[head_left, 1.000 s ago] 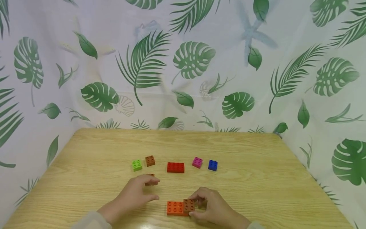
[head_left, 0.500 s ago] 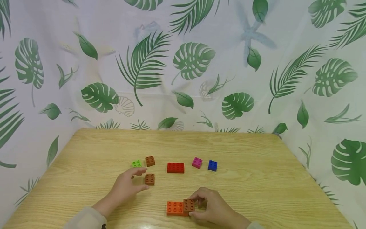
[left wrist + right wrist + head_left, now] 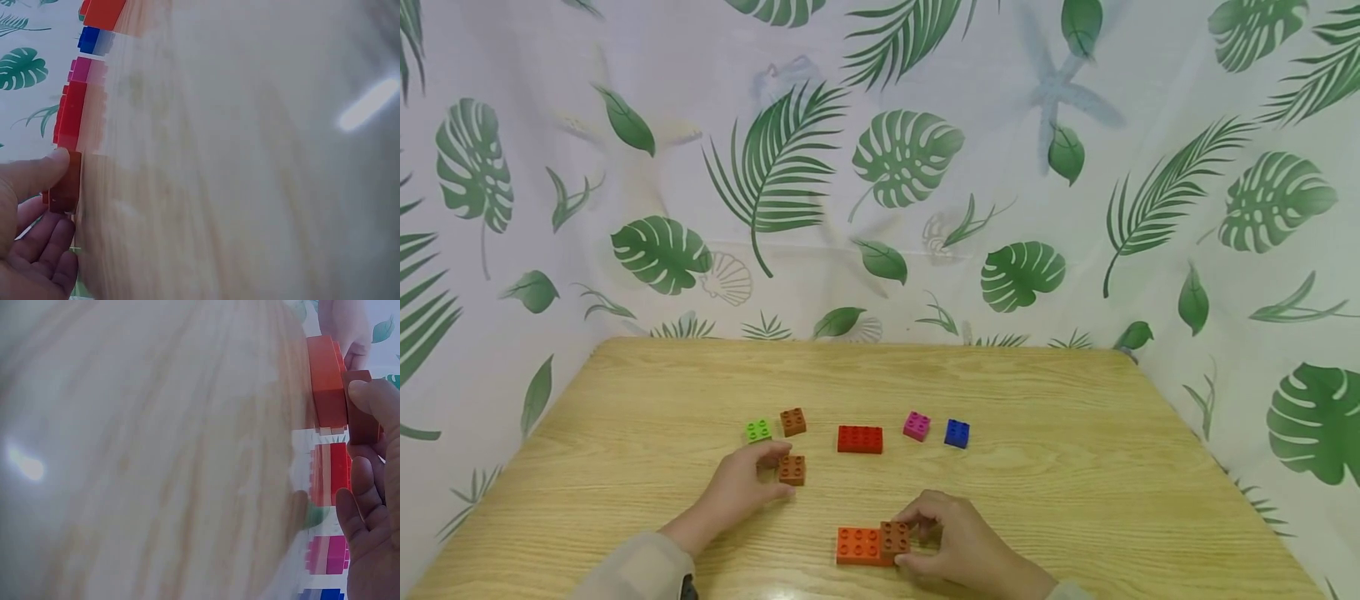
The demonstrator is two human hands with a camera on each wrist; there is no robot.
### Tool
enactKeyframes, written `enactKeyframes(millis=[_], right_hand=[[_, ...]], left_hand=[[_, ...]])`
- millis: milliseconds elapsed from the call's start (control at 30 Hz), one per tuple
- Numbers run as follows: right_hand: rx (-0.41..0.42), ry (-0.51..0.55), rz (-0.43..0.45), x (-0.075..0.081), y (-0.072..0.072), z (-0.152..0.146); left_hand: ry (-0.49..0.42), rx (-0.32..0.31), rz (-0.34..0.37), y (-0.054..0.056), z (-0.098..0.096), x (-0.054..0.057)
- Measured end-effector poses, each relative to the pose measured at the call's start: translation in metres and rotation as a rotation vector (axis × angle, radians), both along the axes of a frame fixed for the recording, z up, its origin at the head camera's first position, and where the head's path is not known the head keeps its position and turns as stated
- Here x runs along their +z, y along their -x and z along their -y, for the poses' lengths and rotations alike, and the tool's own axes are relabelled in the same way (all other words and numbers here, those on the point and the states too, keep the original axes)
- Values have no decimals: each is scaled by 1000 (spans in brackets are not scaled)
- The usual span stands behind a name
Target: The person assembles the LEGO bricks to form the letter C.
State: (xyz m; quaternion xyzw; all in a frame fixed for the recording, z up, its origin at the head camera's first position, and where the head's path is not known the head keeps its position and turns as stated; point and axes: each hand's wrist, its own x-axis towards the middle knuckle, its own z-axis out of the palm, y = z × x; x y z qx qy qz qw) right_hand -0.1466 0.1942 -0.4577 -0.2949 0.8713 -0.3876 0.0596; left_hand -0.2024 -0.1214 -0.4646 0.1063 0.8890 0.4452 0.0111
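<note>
In the head view my left hand (image 3: 747, 481) is around a small brown brick (image 3: 793, 471) lying on the table, thumb at its near side and fingers at its far side. The left wrist view shows the thumb (image 3: 47, 172) against this brick, with fingertips at its other end. My right hand (image 3: 953, 537) pinches another brown brick (image 3: 895, 538), which sits on the right end of a longer orange brick (image 3: 858, 546). From the right wrist, its thumb (image 3: 369, 394) presses on that brown brick's side. The orange brick's left part has bare studs.
Behind the left hand lie a lime green brick (image 3: 758, 430) and a third brown brick (image 3: 793, 422). A long red brick (image 3: 860, 439), a pink brick (image 3: 917, 425) and a blue brick (image 3: 957, 433) stretch rightward across the wooden table (image 3: 1060, 475). Leaf-printed cloth (image 3: 940, 275) hangs behind.
My left hand has drawn back leftward, uncovering the small brown brick, then moved in around it with thumb and fingers. The right hand has stayed in place on its brick.
</note>
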Motion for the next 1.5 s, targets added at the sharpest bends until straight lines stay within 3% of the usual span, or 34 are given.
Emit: enactKeyframes(millis=[333,667,833,1133,1500], right_hand=[[0,13,25,2,-1,0],[-6,9,24,2,-1,0],[-5,19,19,3,-2,1],[-8,22,25,2,-1,1],[-6,32,45,2,-2,1]], left_hand=[[60,13,-18,-3,-4,4],[5,-3,1,-7,-8,9],[-32,-73,-6,-13,-12,11],[-57,-261,-7,-26,-18,11],[-82,-330,30,-38,-24,14]])
